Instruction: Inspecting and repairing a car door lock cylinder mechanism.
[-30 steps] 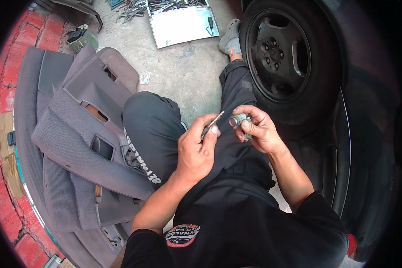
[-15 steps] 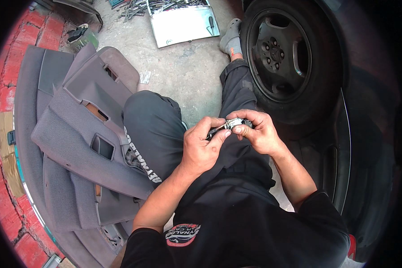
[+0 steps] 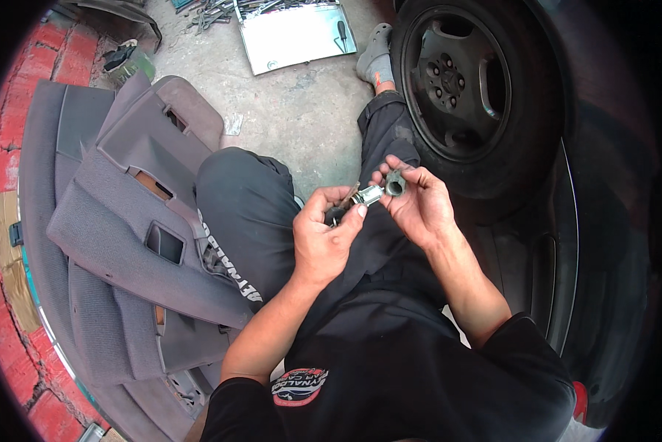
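Note:
My left hand (image 3: 322, 239) pinches a shiny silver metal cylinder (image 3: 368, 195) between thumb and fingers. A dark part (image 3: 335, 214) shows at its near end, inside the hand; its kind is hard to make out. Just to the right, my right hand (image 3: 421, 206) holds a short, dull grey metal sleeve (image 3: 395, 184) with a round hollow opening turned toward me. The cylinder's right end points at the sleeve, with a small gap between them. Both pieces are held above my lap.
Grey upholstered car panels (image 3: 136, 221) lean at my left by a red brick wall (image 3: 7, 118). A wheel (image 3: 460, 85) on a dark car stands close at right. Ahead on the concrete floor are a metal case lid (image 3: 294, 44) with a screwdriver (image 3: 342, 31) and several loose tools (image 3: 212, 15).
The two metal pieces, together between my hands before, are now apart. My right hand has opened out somewhat, showing the sleeve's hollow end. The view has shifted slightly.

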Demonstrator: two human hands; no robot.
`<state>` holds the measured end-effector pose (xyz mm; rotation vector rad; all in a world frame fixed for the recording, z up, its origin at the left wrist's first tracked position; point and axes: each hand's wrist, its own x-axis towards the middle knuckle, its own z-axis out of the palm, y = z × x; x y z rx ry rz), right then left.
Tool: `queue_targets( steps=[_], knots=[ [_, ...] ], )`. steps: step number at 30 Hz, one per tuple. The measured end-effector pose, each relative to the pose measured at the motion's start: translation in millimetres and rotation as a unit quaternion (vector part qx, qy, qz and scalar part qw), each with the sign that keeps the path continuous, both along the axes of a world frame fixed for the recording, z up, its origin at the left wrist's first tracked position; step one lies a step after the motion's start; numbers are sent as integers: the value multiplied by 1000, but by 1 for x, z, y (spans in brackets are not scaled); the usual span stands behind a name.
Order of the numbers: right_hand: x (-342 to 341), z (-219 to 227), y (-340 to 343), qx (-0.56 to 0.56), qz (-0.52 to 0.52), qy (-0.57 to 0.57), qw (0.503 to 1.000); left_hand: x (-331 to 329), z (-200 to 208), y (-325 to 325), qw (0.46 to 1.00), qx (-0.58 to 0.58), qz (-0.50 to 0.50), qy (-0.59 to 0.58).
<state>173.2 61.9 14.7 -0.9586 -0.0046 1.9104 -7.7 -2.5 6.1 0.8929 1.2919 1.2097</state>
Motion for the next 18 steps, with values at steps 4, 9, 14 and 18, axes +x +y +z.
queue_targets(
  steps=[4, 9, 14, 18],
  knots=[
    [-5, -1, -1, 33, -44, 23, 998, 12, 1, -7, 999, 17, 34, 35],
    [-10, 3, -5, 24, -58, 21, 998, 23, 14, -2, 997, -13, 69, 28],
    [-9, -1, -9, 58, -48, 63, 995, 26, 15, -1, 998, 7, 60, 14],
    [-12, 3, -11, 114, -59, 11, 992, 27, 18, -2, 999, 4, 48, -4]
  ],
)
